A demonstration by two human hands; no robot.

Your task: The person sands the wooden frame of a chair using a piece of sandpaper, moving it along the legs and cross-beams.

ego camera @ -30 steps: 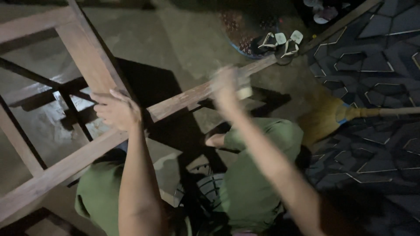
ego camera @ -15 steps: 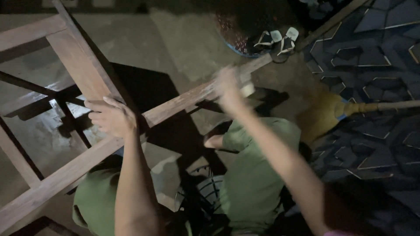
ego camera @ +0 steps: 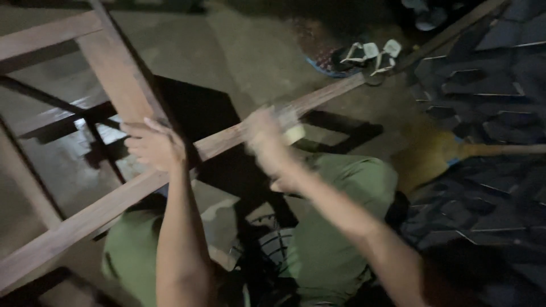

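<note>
Wooden frame [ego camera: 114,199] runs off-picture; blurred right hand [ego camera: 267,142] hides its grip.

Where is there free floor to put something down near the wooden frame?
Bare concrete floor lies beyond the frame, short of the sandals. It is crowded at the long rail, where the left hand and right hand rest, and to the right by the broom and tiles.

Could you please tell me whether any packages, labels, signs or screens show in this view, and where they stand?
None can be made out: no package, label, sign or screen.
Left hand: grips the wooden frame.
Right hand: blurred, holds a small pale block against the long rail.
Sandals: on the floor, beyond the rail's far end.
</note>
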